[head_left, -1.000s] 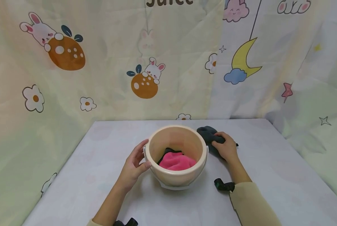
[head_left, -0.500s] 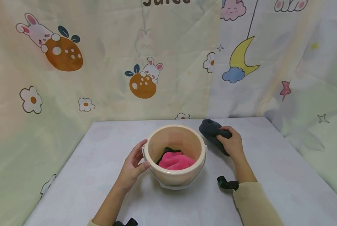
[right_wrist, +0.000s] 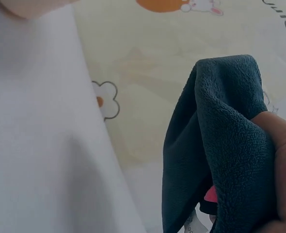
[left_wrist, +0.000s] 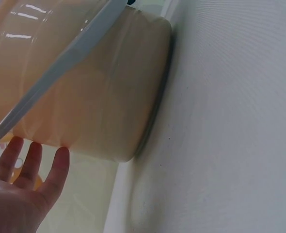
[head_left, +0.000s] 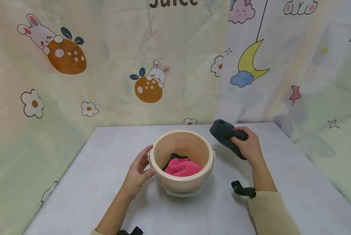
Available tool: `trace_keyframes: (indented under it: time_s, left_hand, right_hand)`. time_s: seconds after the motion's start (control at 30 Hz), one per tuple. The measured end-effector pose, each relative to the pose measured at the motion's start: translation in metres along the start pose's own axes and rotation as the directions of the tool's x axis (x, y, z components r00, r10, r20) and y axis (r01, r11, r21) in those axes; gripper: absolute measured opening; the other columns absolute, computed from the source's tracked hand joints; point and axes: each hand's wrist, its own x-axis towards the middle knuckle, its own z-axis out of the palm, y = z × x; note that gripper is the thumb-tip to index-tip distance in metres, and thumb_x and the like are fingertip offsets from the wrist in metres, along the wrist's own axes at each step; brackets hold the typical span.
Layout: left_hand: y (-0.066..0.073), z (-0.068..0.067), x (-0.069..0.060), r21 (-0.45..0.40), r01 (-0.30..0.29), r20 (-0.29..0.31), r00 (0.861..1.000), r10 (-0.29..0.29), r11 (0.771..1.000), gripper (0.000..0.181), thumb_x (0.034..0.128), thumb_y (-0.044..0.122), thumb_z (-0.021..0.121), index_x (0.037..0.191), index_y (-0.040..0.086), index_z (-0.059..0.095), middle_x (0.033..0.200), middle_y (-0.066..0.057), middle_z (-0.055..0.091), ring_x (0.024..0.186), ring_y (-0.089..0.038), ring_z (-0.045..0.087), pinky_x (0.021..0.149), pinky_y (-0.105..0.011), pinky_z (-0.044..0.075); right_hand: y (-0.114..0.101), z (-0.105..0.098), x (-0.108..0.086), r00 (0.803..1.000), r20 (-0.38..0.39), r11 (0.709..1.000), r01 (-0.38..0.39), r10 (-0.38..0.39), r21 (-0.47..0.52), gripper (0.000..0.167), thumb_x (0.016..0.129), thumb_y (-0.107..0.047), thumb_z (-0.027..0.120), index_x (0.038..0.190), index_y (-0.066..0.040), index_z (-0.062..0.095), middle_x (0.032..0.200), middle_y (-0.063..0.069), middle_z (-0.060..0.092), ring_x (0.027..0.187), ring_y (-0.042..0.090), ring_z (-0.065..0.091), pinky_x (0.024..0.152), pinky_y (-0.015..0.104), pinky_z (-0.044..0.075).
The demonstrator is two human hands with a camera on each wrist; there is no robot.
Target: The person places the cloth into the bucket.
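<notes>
A cream bucket [head_left: 181,187] stands upright on the table. Inside it lies a bright pink cloth [head_left: 183,167], with a dark piece of fabric [head_left: 175,156] showing behind. My left hand [head_left: 138,169] rests against the bucket's left side, thumb at the rim; in the left wrist view its fingers [left_wrist: 31,167] look straight and touch the wall. To the right of the bucket, my right hand [head_left: 247,143] grips a folded, fleecy dark grey-green cloth [head_left: 224,133] above the table. Close up, the cloth [right_wrist: 235,136] hangs in folds, with a bit of pink and a white tag low down.
The bucket's pale handle [left_wrist: 70,56] hangs down along its side. A white-covered table [head_left: 116,140] ends at a printed fabric backdrop [head_left: 104,65]. A black strap-on camera [head_left: 243,189] juts from the right wrist.
My right hand has lifted the dark cloth off the table and moved it a little right, away from the bucket. My left hand and the bucket stay in place.
</notes>
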Motion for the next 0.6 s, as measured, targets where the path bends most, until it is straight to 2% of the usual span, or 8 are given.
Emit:
trace_keyframes:
  time_s: [0.3, 0.6]
  left_hand:
    - [0.000, -0.001, 0.000, -0.011, -0.003, 0.002, 1.000, 0.003, 1.000, 0.078, 0.0924, 0.021, 0.078, 0.160, 0.023, 0.038, 0.160, -0.016, 0.044, 0.139, -0.039, 0.044, 0.097, -0.027, 0.056]
    - [0.000, -0.001, -0.001, 0.000, 0.004, 0.000, 1.000, -0.004, 1.000, 0.079, 0.0926, 0.020, 0.077, 0.160, 0.023, 0.037, 0.160, -0.016, 0.044, 0.139, -0.037, 0.045, 0.097, -0.027, 0.056]
  right_hand:
    - [-0.026, -0.008, -0.008, 0.998, 0.005, 0.998, 0.059, -0.059, 0.008, 0.039, 0.093, -0.021, 0.072, 0.129, -0.008, 0.063, 0.135, 0.021, 0.059, 0.115, 0.035, 0.053, 0.087, 0.043, 0.047]
    - [-0.041, -0.009, -0.013, 0.996, 0.015, 0.996, 0.091, -0.091, 0.012, 0.040, 0.092, -0.021, 0.073, 0.129, -0.008, 0.063, 0.132, 0.019, 0.061, 0.112, 0.032, 0.053, 0.085, 0.043, 0.047]
